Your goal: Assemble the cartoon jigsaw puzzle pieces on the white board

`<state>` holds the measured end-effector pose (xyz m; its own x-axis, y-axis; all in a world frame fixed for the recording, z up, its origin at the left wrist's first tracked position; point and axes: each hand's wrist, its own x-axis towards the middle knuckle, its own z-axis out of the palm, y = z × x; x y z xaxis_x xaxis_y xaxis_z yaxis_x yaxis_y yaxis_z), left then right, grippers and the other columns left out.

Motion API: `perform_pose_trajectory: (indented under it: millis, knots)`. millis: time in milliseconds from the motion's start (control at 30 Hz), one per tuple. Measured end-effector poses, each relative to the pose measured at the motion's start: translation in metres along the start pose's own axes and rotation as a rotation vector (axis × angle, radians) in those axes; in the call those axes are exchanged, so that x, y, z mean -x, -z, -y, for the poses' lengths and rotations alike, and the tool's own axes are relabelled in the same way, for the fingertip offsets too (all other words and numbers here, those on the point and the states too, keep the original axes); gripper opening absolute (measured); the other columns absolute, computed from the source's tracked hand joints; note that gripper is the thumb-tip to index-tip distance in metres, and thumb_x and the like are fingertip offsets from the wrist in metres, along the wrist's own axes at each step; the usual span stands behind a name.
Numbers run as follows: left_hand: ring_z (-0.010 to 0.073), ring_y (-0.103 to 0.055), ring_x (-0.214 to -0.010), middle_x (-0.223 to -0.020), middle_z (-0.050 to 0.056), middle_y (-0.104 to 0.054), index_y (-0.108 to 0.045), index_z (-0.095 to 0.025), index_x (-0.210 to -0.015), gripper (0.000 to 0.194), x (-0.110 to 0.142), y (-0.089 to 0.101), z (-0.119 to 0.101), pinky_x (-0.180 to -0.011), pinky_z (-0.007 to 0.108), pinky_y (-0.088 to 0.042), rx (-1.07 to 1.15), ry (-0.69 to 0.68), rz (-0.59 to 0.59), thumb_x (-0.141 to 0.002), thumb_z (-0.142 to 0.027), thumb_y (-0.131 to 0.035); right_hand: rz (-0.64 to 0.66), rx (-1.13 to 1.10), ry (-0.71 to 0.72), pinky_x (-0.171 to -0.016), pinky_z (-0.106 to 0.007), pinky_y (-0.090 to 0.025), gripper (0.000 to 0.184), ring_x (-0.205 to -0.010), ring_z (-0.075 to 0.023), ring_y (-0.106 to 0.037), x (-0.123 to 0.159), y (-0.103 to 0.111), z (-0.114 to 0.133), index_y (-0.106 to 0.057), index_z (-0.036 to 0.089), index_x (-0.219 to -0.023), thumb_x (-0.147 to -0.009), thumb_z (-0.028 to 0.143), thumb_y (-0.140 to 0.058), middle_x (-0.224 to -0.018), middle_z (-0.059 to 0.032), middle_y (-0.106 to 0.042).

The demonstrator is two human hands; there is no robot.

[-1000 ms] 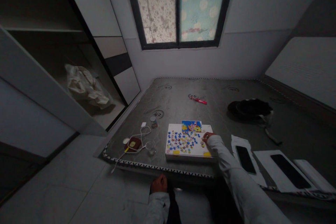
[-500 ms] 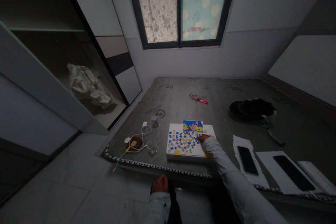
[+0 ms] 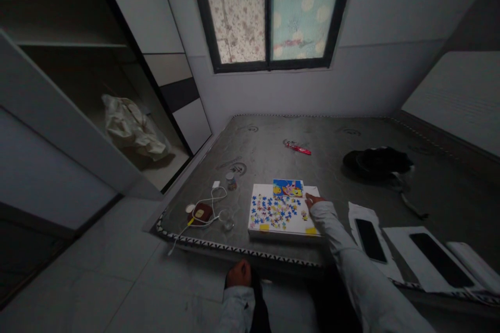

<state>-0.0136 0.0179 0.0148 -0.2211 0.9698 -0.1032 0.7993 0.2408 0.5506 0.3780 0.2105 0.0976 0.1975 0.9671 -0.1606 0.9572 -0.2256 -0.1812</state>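
Note:
Many small blue, yellow and white jigsaw puzzle pieces (image 3: 273, 210) lie scattered on a flat white box (image 3: 255, 231) at the mattress's front edge. A colourful cartoon picture card (image 3: 288, 188) lies along the box's far side. My right hand (image 3: 313, 201) is over the box's right part, just right of the card, with its fingers pinched together; anything between the fingertips is too small to make out. Below that hand is a small yellowish cluster of pieces (image 3: 304, 215). My left hand (image 3: 239, 273) is closed in a fist in front of the mattress, near my knee, its grip hidden.
Left of the box are a white cable (image 3: 213, 199), a brown square object (image 3: 202, 214), a clear cup (image 3: 227, 220) and a small jar (image 3: 230, 181). Two phones (image 3: 370, 240) (image 3: 441, 260) lie to the right. Farther back are a black cap (image 3: 377, 163) and a red item (image 3: 298, 148).
My right hand has shifted right, from over the scattered pieces to beside the card, uncovering the small yellowish cluster. My left hand stays in its fist.

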Motion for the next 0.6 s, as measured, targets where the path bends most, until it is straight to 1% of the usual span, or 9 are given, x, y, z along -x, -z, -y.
perform_pose_trajectory:
  millis: [167, 300, 467, 600]
  knots:
    - [0.0169, -0.075, -0.080, -0.076, 0.004, -0.079, -0.065, -0.024, -0.070, 0.039, 0.001, 0.000, 0.001, -0.080, 0.023, -0.048, 0.009, -0.015, -0.017, -0.106, -0.015, -0.054, -0.013, -0.028, -0.001, -0.110, -0.053, -0.065, 0.042, -0.128, -0.0276, -0.074, -0.002, -0.005, -0.004, -0.074, 0.024, -0.145, -0.110, 0.049, -0.075, -0.150, -0.0120, -0.074]
    - [0.0171, -0.073, -0.077, -0.076, 0.005, -0.080, -0.064, -0.025, -0.069, 0.040, 0.003, -0.001, 0.000, -0.079, 0.025, -0.046, 0.030, -0.023, -0.052, -0.107, -0.018, -0.053, -0.005, -0.029, -0.018, -0.109, -0.054, -0.065, 0.043, -0.128, -0.0281, -0.074, -0.001, -0.007, -0.010, -0.074, 0.023, -0.144, -0.109, 0.048, -0.076, -0.149, -0.0118, -0.074]
    - [0.0179, -0.072, -0.075, -0.074, 0.005, -0.080, -0.064, -0.025, -0.067, 0.040, 0.004, 0.000, -0.002, -0.079, 0.025, -0.048, 0.058, -0.033, -0.084, -0.104, -0.019, -0.051, 0.020, -0.015, -0.037, -0.108, -0.053, -0.065, 0.042, -0.125, -0.0270, -0.075, 0.000, -0.005, -0.013, -0.074, 0.023, -0.143, -0.110, 0.049, -0.075, -0.147, -0.0115, -0.075]
    - [0.0185, -0.074, -0.077, -0.075, 0.005, -0.081, -0.068, -0.024, -0.068, 0.040, 0.004, 0.000, -0.002, -0.079, 0.025, -0.050, 0.074, -0.038, -0.102, -0.103, -0.018, -0.051, 0.043, -0.004, -0.025, -0.108, -0.052, -0.065, 0.040, -0.125, -0.0266, -0.075, 0.001, -0.002, -0.012, -0.076, 0.023, -0.140, -0.110, 0.049, -0.075, -0.146, -0.0112, -0.076]
